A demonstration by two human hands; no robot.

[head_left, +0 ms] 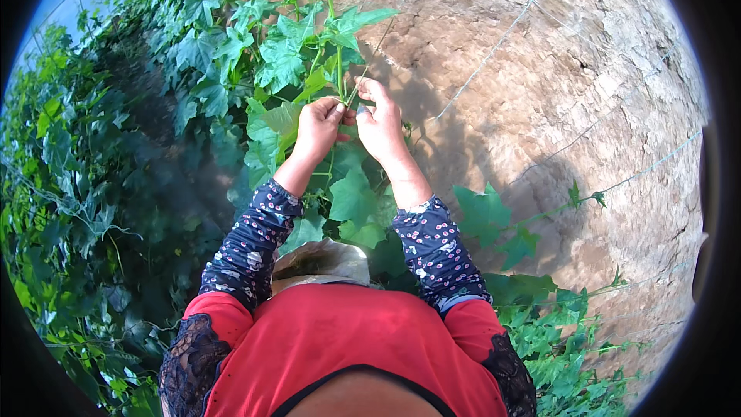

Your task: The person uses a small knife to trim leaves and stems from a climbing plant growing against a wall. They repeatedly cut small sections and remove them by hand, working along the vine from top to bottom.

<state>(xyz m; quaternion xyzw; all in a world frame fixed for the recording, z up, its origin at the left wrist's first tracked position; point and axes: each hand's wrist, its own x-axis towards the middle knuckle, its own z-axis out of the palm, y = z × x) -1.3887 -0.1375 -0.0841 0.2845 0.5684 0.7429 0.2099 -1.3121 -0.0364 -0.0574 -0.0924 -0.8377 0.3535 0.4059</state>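
Note:
A green climbing vine stem with broad lobed leaves rises upright in front of me. My left hand is closed at the stem, thumb and fingertips pinched together on it. Close by on the right, my right hand has its fingers curled around a thin string, which slants up past the stem toward the top. Both sets of fingertips nearly meet where string and stem come together. The exact contact between fingers, string and stem is partly hidden.
Dense leafy vines fill the left side. Bare brown soil stretches over the right, crossed by several thin strings. More leaves trail along a string at lower right. A greyish, open-topped pouch-like thing sits at my waist.

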